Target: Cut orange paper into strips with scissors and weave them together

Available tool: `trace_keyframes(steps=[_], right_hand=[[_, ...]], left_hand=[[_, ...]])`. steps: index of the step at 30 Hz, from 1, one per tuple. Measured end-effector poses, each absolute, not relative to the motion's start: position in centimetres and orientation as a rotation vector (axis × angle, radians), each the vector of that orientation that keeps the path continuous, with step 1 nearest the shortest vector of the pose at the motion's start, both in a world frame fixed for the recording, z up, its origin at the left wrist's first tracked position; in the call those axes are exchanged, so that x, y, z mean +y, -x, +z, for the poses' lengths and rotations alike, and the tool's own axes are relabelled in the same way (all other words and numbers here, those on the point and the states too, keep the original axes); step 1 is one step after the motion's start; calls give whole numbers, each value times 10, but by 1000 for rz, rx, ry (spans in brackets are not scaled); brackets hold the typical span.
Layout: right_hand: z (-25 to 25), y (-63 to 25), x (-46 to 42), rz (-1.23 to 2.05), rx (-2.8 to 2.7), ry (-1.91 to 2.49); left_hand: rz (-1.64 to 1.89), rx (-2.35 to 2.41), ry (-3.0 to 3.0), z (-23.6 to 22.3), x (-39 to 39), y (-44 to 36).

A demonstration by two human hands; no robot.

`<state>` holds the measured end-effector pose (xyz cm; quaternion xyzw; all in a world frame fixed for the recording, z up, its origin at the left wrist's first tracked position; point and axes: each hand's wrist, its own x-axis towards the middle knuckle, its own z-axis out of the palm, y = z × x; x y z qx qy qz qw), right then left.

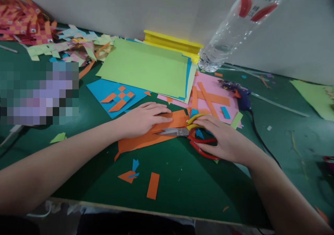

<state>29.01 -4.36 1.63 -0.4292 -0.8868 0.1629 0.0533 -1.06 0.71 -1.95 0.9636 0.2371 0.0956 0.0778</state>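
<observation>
My left hand lies flat with fingers stretched on a sheet of orange paper. In my right hand is a pair of scissors with one yellow and one red handle. The blades are nearly closed and point left, lying over the orange paper. Beyond my left hand, a woven orange-and-blue paper fish rests on blue paper. Nearer the table's front edge are a small orange strip and an orange scrap with blue bits.
Stacked green paper lies at the back beside a yellow holder. A clear plastic bottle leans there. Right of the pink paper lies a glue gun with its cord. Woven paper pieces pile up at the back left.
</observation>
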Motion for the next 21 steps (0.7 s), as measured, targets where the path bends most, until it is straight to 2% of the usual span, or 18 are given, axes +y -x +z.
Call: trace_keyframes(steps=[10, 21], right_hand=[[17, -294, -42, 540, -2706, 1268], [16, -289, -48, 449, -2757, 1234]], left_hand=[[326, 723, -2872, -22, 8, 11], [338, 702, -2874, -21, 8, 10]])
